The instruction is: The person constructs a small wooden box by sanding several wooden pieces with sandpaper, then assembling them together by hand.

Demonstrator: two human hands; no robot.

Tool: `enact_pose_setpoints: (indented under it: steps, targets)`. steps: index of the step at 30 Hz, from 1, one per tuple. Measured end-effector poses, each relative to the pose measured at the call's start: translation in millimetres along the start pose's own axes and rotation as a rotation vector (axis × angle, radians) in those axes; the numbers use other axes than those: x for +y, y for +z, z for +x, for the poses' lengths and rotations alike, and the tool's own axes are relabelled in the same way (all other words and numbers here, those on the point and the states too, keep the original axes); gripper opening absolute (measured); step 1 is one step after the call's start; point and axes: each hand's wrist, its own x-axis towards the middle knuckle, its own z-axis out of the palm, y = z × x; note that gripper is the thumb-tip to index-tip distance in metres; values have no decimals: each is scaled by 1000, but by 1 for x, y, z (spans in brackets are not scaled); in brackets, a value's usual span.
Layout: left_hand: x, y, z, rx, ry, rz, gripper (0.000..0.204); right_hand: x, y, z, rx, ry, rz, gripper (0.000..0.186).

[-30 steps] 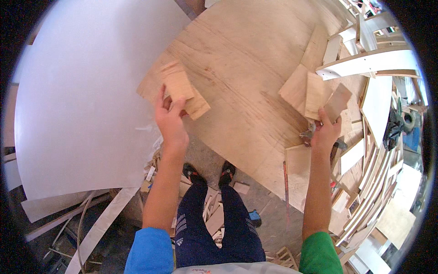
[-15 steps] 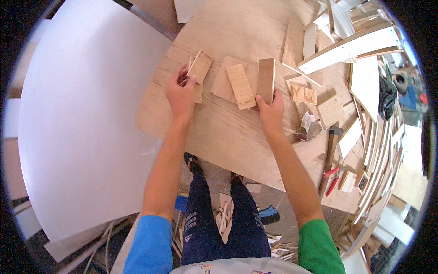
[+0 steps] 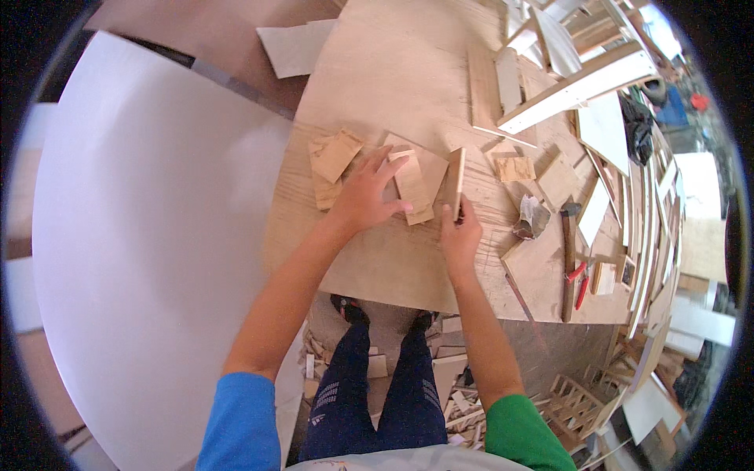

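My left hand (image 3: 371, 192) reaches over a small light wooden block (image 3: 414, 195), its fingers spread with nothing between them. That block lies on a larger square plywood piece (image 3: 430, 161). My right hand (image 3: 461, 231) pinches the near end of a rectangular wood board (image 3: 455, 180), which stands tilted on its edge beside the square piece. To the left of my left hand, several small wood pieces (image 3: 336, 155) lie overlapped on the plywood table (image 3: 369, 271).
On the right lie a hammer (image 3: 569, 259), red-handled pliers (image 3: 580, 282), a crumpled wrapper (image 3: 532, 217) and small offcuts (image 3: 514, 169). A wooden frame (image 3: 581, 90) stands at the far right. A large white sheet (image 3: 157, 259) fills the left. Wood scraps (image 3: 467, 412) litter the floor.
My left hand has let go of the thin wood pieces at the left and moved right, opening over the light block. The board in my right hand has turned onto its edge.
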Motion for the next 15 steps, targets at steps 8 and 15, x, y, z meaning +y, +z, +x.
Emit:
enact_pose_setpoints:
  steps: [8,15]
  targets:
    - [-10,20,34,-56,44,204,86,20,-6,-11,19,-90,-64,35]
    - [23,21,-21,124,-89,359,71,14,-21,-23,-49,-194,-110,39]
